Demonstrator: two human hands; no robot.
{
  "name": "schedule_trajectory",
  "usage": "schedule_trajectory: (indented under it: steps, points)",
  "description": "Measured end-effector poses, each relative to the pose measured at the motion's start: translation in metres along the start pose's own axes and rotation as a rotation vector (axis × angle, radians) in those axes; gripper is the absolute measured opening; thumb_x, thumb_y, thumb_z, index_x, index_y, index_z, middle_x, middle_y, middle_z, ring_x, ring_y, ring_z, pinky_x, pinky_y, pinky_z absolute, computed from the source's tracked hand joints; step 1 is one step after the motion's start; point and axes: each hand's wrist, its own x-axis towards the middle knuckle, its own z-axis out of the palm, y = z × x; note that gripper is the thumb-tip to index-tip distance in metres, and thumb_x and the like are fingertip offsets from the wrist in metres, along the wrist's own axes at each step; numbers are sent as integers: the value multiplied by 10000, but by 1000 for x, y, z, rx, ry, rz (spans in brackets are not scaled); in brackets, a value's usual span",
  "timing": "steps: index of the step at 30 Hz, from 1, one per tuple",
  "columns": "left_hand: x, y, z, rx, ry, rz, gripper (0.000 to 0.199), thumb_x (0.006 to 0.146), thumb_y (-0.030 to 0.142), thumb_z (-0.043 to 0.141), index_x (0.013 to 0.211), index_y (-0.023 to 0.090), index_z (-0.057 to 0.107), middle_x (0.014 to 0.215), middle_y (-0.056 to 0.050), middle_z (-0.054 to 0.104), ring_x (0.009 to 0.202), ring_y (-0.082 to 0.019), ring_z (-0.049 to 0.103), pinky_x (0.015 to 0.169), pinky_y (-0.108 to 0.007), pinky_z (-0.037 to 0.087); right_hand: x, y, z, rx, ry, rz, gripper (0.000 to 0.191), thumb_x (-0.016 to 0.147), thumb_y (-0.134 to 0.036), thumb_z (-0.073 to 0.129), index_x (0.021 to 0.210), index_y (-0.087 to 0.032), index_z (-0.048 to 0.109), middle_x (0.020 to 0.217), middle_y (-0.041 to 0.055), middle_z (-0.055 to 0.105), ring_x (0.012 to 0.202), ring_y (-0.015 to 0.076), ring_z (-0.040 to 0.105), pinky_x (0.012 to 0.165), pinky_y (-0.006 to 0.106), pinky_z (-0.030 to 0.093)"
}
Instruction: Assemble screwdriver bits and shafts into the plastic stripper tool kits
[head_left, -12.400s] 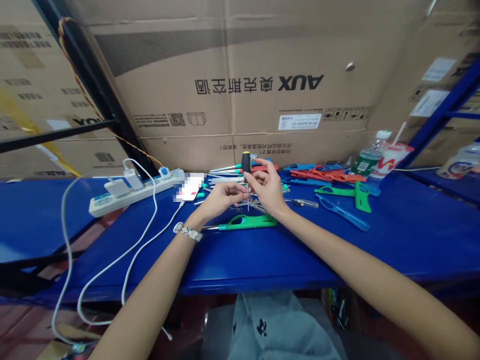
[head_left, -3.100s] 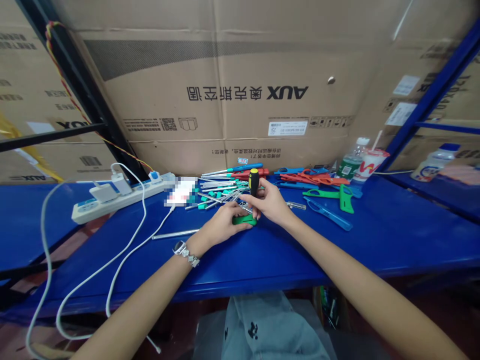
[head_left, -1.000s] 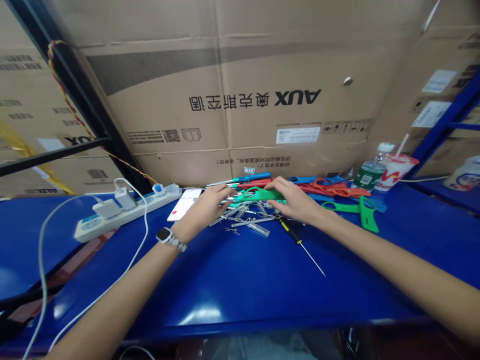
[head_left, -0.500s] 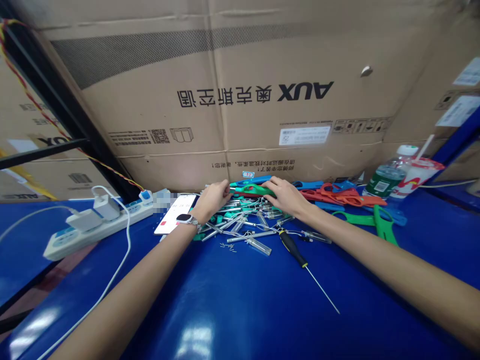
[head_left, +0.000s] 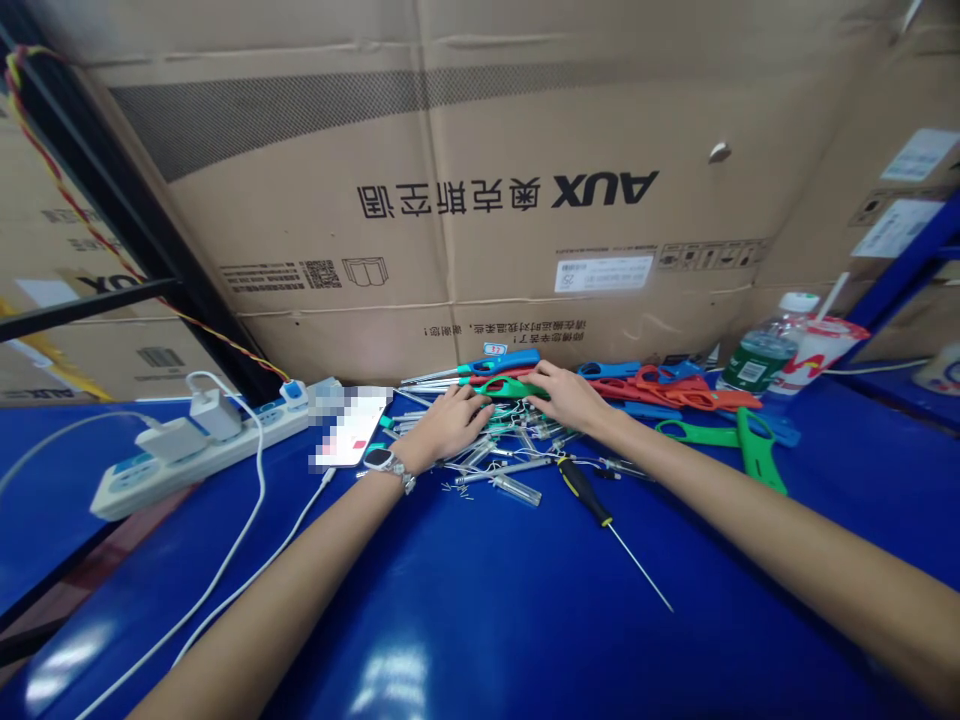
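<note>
A green stick lighter (head_left: 501,387) lies across the back of a pile of loose lighter parts (head_left: 517,490), among metal tubes, clear tanks and thin wires. The fingers of my right hand (head_left: 568,397) are closed on its handle end. My left hand (head_left: 448,425) rests over the left side of the pile, fingers reaching forward and thumb apart, fingertips near the lighter's front end. Behind it lie a blue lighter (head_left: 517,360) and a red one, nozzles pointing left. In front of the pile rests a black-and-yellow screwdriver (head_left: 585,492).
Red lighter shells (head_left: 667,390) and green handle shells (head_left: 759,455) lie right, before a bottle (head_left: 757,350) and a cup (head_left: 817,352). At left are a phone (head_left: 351,430), a power strip (head_left: 225,445) and white cables. A large carton (head_left: 480,130) stands behind.
My left hand has come down from the lighter's nozzle onto the pile, its fingers opening out. My right hand stays at the green lighter. The camera view has shifted slightly.
</note>
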Motion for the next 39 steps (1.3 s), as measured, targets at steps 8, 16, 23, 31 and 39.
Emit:
schedule_trajectory:
  steps: [8,16,23,31,39]
  points:
    - [-16,6,-1,-23,18,8,459,1074,440,305,1199,189,668,1072,-111,628,1088,-290,549,981,-474,471,4,1,2,-22,-17,-56,358,955,-222,558,1290,-227,685,1145,129,624,1031,261,608,867,373,500]
    - [-17,14,-4,-14,27,-17,456,1066,452,327,1202,173,661,1097,-133,645,1116,-306,569,993,-499,478,7,-13,-8,-116,-71,-6,253,970,-176,528,1150,-159,705,1156,134,687,1060,270,594,895,369,442]
    - [-25,1,-18,-14,35,-121,512,1067,480,286,1015,152,676,1048,-138,651,1031,-299,630,959,-469,499,4,-11,-6,-191,-72,29,272,998,-264,506,1121,-181,734,1122,140,663,1033,279,580,841,374,412]
    - [-28,8,-4,-68,77,-147,448,1055,421,349,896,151,670,921,-115,618,982,-282,622,935,-435,512,3,-8,-7,-246,-71,79,276,996,-332,554,1122,-209,767,1043,136,674,1004,298,589,807,393,413]
    - [-24,34,6,-74,223,-317,351,1046,369,399,959,137,648,998,-153,634,1040,-317,605,944,-475,511,7,-11,-2,-115,-56,154,229,945,-294,631,1101,-199,770,1075,157,696,1051,334,618,867,443,468]
